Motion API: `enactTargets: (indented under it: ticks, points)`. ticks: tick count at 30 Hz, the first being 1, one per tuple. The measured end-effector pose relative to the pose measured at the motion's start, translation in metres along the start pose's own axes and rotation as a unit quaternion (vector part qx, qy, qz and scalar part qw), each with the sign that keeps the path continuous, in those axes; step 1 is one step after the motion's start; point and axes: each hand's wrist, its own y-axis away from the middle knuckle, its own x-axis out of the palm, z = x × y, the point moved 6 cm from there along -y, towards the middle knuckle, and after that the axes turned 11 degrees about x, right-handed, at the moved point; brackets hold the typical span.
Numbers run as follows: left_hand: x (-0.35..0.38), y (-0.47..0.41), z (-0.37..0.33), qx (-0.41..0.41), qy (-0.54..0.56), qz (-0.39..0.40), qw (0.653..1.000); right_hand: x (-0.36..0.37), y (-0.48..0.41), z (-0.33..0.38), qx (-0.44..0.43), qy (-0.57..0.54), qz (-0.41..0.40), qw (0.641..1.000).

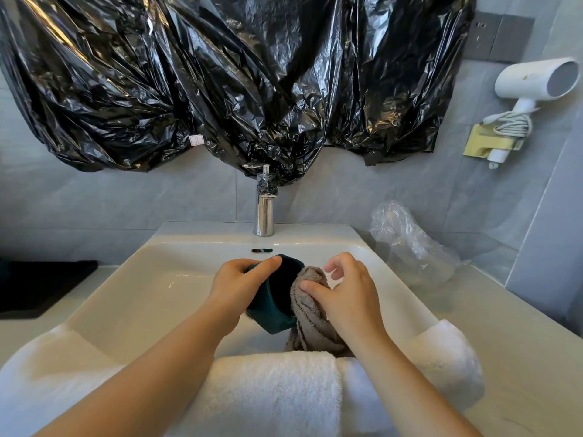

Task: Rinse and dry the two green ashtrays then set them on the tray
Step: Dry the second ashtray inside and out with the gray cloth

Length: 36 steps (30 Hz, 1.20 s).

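Note:
Over the white sink (132, 298) my left hand (238, 287) grips a dark green ashtray (276, 298), tilted on its side with its hollow facing right. My right hand (347, 294) holds a grey-brown cloth (310, 313) and presses it against the ashtray's open side; the cloth hangs down toward the sink's front edge. A black tray (41, 287) lies on the counter at the far left. Only one ashtray is in view.
A chrome tap (265, 209) stands behind the basin with no water running. White towels (274, 392) drape over the sink's front edge. A clear plastic bag (410, 241) lies on the counter at right. Black plastic sheeting (220, 74) covers the wall above; a hairdryer (533, 80) hangs at right.

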Motion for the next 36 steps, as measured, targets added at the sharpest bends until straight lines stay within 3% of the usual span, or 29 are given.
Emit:
enactTargets:
  ticks: [3, 8, 12, 17, 19, 21, 23, 25, 26, 28, 31, 36]
  points:
    - [-0.002, -0.001, 0.001, -0.004, 0.005, -0.007, 1.0, 0.005, 0.001, -0.003, 0.006, 0.022, 0.032, 0.999]
    - [-0.005, -0.003, 0.003, -0.01, 0.009, -0.029, 0.999, 0.012, -0.004, -0.011, 0.059, -0.031, 0.085, 0.994]
    - [-0.006, -0.003, 0.002, -0.007, 0.01, -0.028, 1.0, 0.021, -0.004, -0.013, 0.106, -0.065, 0.174, 0.977]
    - [-0.001, 0.0, -0.003, 0.024, -0.036, -0.01, 0.999, 0.013, -0.004, -0.008, 0.061, -0.038, 0.11, 0.991]
    - [-0.001, 0.0, -0.004, 0.026, -0.048, -0.009, 0.998, 0.009, -0.005, -0.01, 0.091, -0.091, 0.093, 0.987]
    - [-0.001, 0.001, -0.004, 0.025, -0.054, -0.005, 0.998, 0.006, -0.006, -0.014, 0.149, -0.199, 0.096, 0.964]
    - [0.001, 0.002, -0.004, 0.021, -0.054, 0.0, 0.998, 0.008, -0.004, -0.016, 0.204, -0.339, 0.139, 0.908]
    - [0.001, 0.002, -0.004, 0.014, -0.046, -0.002, 0.999, 0.01, 0.001, -0.012, 0.215, -0.402, 0.2, 0.868]
    - [0.0, 0.001, -0.003, 0.01, -0.037, -0.008, 0.999, 0.01, 0.003, -0.009, 0.199, -0.392, 0.225, 0.869]
    - [-0.004, 0.001, -0.002, 0.001, -0.013, -0.028, 1.0, 0.011, 0.006, -0.002, 0.126, -0.309, 0.24, 0.911]
    - [-0.007, 0.001, 0.0, -0.017, 0.013, -0.049, 0.999, 0.013, 0.006, 0.009, -0.038, -0.085, 0.171, 0.981]
    - [-0.009, 0.0, 0.001, -0.026, 0.032, -0.06, 0.997, 0.02, 0.012, 0.017, -0.156, 0.091, 0.105, 0.978]
